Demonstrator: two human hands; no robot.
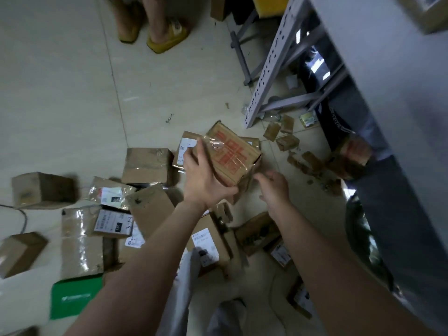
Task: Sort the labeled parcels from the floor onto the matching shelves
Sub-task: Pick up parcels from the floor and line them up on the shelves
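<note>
Box (232,154): you're holding it up above the floor pile, tilted, with its red print and clear tape facing you.
Left hand (206,180): you're clamping it on the box's near-left side, fingers reaching over the far edge and thumb lying along the near corner.
Right hand (274,187): it's hovering just beside the box's near-right corner with fingers loosely bent and gripping nothing. Motion blur is hiding whether the fingertips are touching cardboard.
Labeled parcel (186,147): it's showing behind your left fingers with a white label up. Can't tell whether it's lying on the floor or riding with the box.
Parcels (148,166): a loose heap of brown cartons is lying on the floor under and left of your forearms, several with white labels facing up.
Green mailer (75,297): it's lying flat at the heap's near-left edge.
Floor (60,93): pale tile is showing, with cardboard scraps (286,139) lying near the rack foot.
Rack (271,69): a grey perforated upright and a grey shelf board are standing to your right, well apart from the box.
Slippers (167,35): another person's feet in yellow slippers are standing at the far side of the floor.
</note>
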